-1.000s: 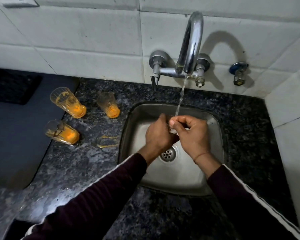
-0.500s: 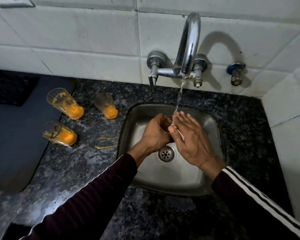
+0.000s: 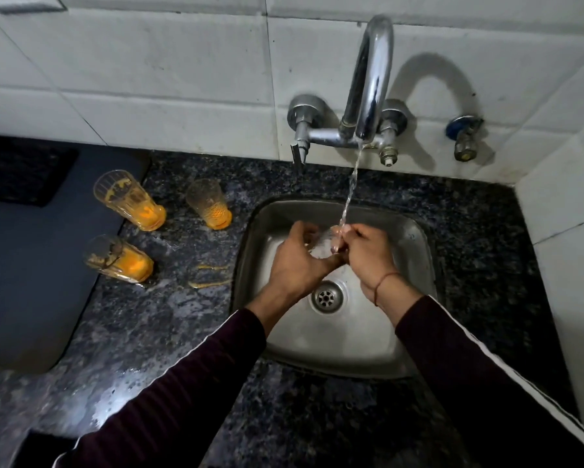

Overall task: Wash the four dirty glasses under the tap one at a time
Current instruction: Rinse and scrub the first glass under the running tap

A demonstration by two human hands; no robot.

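Both hands meet at frame centre over the sink [image 3: 415,238], under the stream from the tap [image 3: 371,76]. Left hand [image 3: 297,261] curls its grip round a clear glass [image 3: 321,239], which is mostly hidden between the palms and hard to make out. Right hand [image 3: 368,255] has its fingers bent at the glass's near end, seemingly pinching or rubbing the rim; how firm that grip is I cannot tell. Water lands right where the hands join.

Three more glasses stand on the table at left of frame, each with orange dregs: one far left [image 3: 128,199], one nearer the sink [image 3: 209,204], one below them [image 3: 118,258]. Orange smears [image 3: 209,275] lie on the table between that lower glass and the sink.

Judging by this, the first of four glasses is being rinsed. Next comes setting it down apart from the dirty ones, then reaching left for another, with wet fingers and slippery glass to mind.
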